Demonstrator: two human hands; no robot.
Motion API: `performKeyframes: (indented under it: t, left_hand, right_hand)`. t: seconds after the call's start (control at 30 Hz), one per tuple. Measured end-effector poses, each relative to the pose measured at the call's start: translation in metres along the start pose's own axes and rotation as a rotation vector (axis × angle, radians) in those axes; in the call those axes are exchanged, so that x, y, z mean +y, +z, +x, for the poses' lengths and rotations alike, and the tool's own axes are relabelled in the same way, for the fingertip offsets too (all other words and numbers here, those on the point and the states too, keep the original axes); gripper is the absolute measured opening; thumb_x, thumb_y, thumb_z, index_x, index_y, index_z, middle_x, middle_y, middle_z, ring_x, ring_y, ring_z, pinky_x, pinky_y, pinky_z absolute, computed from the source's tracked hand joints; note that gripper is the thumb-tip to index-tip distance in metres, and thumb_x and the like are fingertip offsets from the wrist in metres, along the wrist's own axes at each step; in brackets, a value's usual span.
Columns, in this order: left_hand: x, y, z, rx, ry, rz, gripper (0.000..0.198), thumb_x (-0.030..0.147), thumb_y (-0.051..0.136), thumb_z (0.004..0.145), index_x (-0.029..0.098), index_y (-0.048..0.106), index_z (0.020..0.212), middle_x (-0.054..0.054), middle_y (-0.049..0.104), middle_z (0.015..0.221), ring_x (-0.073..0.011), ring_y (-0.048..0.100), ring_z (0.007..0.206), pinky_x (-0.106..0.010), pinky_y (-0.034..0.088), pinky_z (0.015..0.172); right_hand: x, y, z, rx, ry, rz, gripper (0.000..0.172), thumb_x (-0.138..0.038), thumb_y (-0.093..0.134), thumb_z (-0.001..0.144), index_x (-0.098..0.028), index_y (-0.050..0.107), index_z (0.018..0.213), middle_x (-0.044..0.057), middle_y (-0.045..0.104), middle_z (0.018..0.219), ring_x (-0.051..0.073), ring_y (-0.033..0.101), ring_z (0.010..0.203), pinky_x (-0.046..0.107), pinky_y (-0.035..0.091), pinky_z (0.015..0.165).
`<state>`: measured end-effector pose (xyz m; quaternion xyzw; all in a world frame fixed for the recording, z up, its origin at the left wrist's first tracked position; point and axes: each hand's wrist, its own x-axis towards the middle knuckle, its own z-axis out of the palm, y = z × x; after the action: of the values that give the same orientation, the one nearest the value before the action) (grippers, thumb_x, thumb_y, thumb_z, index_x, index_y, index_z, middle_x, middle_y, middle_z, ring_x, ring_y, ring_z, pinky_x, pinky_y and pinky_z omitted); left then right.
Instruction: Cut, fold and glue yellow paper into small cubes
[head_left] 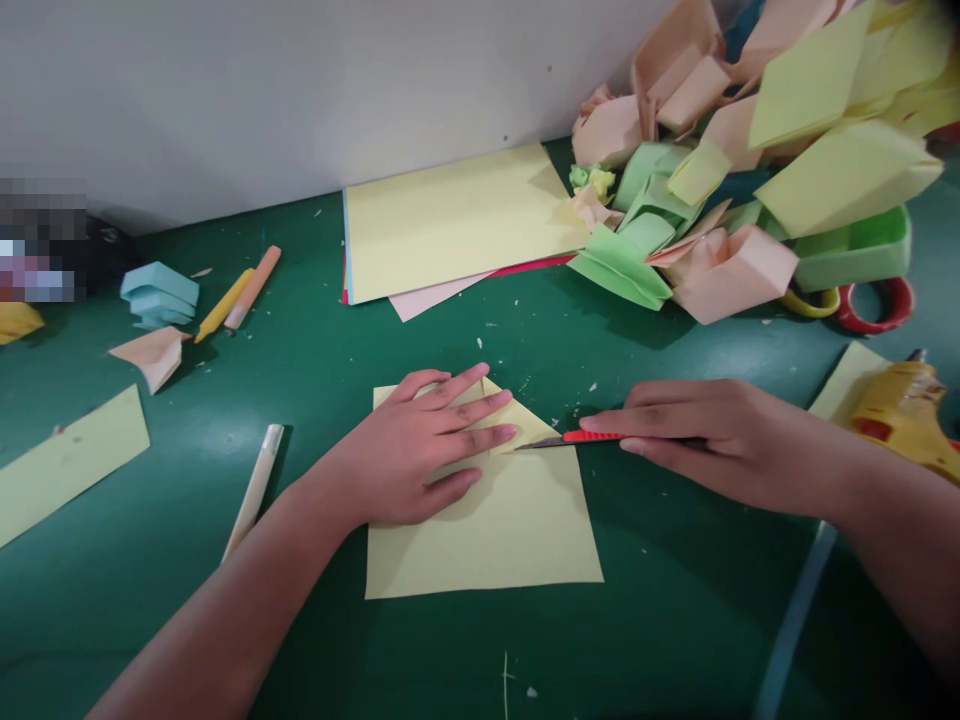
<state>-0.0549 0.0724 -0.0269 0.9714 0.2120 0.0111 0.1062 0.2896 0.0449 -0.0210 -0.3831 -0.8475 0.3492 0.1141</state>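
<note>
A pale yellow sheet of paper (487, 560) lies on the green table, its upper right corner folded over into a triangular flap (529, 415). My left hand (431, 440) rests on the paper with its fingers spread, pressing on the flap. From the right, my right hand (697, 435) grips a red-handled craft knife (589, 436) held low and nearly level. Its thin blade lies along the lower edge of the flap, pointing left. Most of the knife's handle is hidden by my fingers.
A stack of coloured paper (457, 225) lies by the wall. Crumpled and folded paper pieces (682, 190) heap at the back right. A yellow glue gun (904, 415) lies right. Left are a white stick (255, 490), a paper strip (82, 455) and a blue folded paper (160, 290).
</note>
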Motion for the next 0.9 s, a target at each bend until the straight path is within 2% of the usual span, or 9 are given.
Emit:
performKeyframes:
  t: [0.9]
  left_hand:
    - [-0.0007,-0.0001,-0.0004,0.002,-0.003,-0.016,0.051,0.033,0.047,0.101,0.027,0.043,0.151,-0.003,0.037,0.162,-0.0307,0.020,0.155,-0.052,0.027,0.117]
  right_hand:
    - [0.0067,-0.0066,-0.0026,-0.033,-0.005,-0.009,0.044,-0.032,0.050,0.101,-0.039,0.056,0.144,0.003,0.067,0.097,0.016,0.065,0.078,0.027,0.050,0.069]
